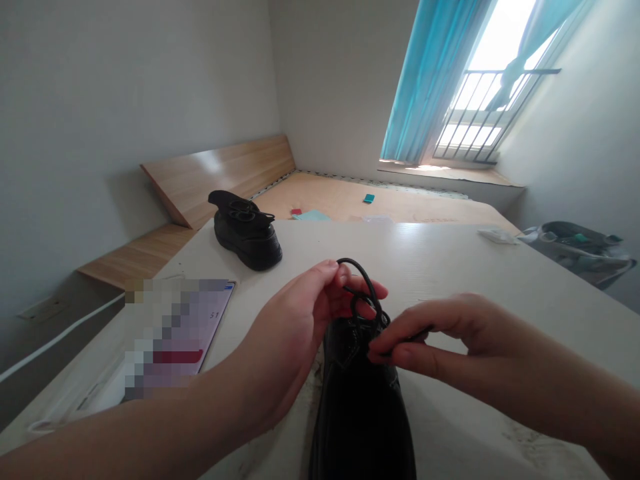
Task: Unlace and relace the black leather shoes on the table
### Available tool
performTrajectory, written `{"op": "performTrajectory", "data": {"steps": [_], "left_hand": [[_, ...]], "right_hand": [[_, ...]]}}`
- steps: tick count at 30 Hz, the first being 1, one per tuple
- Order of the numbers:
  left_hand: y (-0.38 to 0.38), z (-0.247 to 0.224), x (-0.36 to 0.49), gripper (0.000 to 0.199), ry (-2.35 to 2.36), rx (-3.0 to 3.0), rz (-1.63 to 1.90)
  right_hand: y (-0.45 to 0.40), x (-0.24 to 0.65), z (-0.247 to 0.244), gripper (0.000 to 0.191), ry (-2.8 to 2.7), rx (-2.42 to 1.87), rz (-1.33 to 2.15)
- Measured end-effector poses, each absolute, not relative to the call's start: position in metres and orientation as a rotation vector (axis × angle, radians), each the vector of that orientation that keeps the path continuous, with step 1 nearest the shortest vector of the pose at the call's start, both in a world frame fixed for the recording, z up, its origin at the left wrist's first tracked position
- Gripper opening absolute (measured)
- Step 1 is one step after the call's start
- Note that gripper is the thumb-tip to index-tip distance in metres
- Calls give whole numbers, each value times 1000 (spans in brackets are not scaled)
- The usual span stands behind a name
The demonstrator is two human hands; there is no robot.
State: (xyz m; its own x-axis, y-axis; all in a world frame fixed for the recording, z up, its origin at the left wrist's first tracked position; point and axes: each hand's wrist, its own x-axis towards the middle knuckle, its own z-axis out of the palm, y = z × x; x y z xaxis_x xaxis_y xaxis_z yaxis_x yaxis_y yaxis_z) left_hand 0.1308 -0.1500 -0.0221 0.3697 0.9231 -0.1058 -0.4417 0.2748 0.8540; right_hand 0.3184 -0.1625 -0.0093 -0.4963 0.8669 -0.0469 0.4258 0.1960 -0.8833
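"Black shoe (pixel 363 413): where is it lying relative to the fingers?"

"It is sitting below and nearer the person than both sets of fingers, on the desk (pixel 415 260). Its long axis is running roughly straight away from the person, toe end pointing back toward them; its laced part is lying between the two hands."

"Which hand is sitting nearer?"

"The right hand (pixel 445 330): its fingertips are hovering close over the right side of the lacing, possibly touching. The left hand (pixel 295 313) is curving in from the left, reaching past the far end."

"State of the fingers?"

"Left: thumb and forefinger are pinching the black lace (pixel 369 280), which is arching in a loop toward the right fingers. Right: thumb and fingertips are closing on another stretch of lace, mostly hidden."

"Anything else near them?"

"A second shoe (pixel 247 240) is standing beyond the left fingers, to their left. A flat device with a lilac screen (pixel 187 333), partly pixelated, is lying left of the left hand."

"Containers?"

"One translucent bag (pixel 575 253) is resting far right of the right fingers, past the desk edge. It is showing something greenish; I am not managing to identify the contents."
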Motion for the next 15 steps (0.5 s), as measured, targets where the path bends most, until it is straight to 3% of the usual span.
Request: {"op": "performTrajectory", "data": {"steps": [5,15], "left_hand": [[-156,-21,131,32,654,986,1022],[-156,-26,133,29,710,1219,1031]], "right_hand": [[-166,314,-26,35,-2020,-1254,1099],[-156,301,-45,20,-1721,-1228,1050]]}}
